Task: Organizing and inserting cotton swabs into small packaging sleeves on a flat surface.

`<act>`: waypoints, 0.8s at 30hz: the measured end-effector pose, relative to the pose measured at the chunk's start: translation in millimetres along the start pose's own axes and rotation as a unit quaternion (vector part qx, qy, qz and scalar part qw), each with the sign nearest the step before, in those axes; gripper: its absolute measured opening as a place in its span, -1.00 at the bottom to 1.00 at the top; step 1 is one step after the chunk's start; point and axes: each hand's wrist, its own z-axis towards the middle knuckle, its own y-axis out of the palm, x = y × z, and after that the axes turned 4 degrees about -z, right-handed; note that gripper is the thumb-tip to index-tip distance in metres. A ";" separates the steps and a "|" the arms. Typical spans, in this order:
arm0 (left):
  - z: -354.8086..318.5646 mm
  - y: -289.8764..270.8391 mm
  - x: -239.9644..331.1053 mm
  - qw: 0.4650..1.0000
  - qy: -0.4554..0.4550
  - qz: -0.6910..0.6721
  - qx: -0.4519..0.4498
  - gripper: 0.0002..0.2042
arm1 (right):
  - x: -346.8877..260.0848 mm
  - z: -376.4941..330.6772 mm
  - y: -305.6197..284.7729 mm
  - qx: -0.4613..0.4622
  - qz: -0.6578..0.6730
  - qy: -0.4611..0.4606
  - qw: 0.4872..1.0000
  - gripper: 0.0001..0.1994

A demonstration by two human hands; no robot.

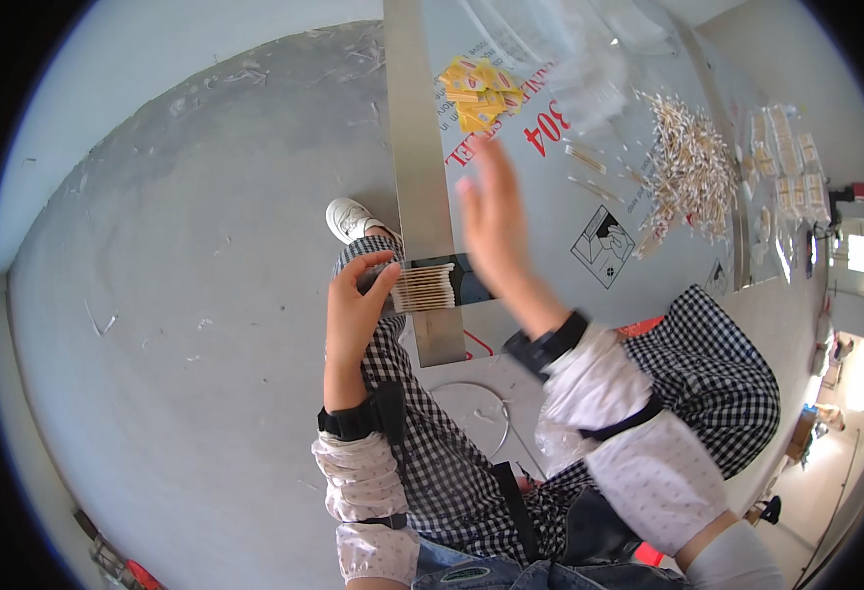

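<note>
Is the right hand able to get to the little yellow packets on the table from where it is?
Probably yes. The right hand is raised, blurred and open above the metal table, and the yellow packets lie just beyond its fingertips with only bare tabletop between. The left hand holds a bundle of sticks.

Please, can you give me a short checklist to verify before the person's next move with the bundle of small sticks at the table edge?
1. Left hand grips the bundle of sticks: ok, fingers close around its end.
2. Bundle is even and squared: ok, the stick ends look aligned.
3. Right hand is steady: not ok, it is blurred, raised above the metal table.
4. Right hand holds something: cannot tell, because of the blur.
5. Loose pile of sticks is on the table: ok, on its far right part.
6. Yellow packets are away from the edge: ok, they lie further in.
</note>
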 end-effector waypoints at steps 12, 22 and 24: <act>1.3 -9.8 6.1 0.973 -0.043 -0.184 0.134 -0.73 | 111.8 172.1 -37.1 -0.298 0.044 0.086 0.950 -0.56; 4.7 -4.5 7.8 0.981 -0.049 -0.156 0.100 -0.73 | 117.1 186.3 -44.9 -0.295 -0.082 -0.001 0.952 -0.70; 4.1 -6.1 5.9 0.981 -0.049 -0.159 0.101 -0.73 | 116.4 185.4 -48.2 -0.272 -0.084 -0.022 0.958 -0.73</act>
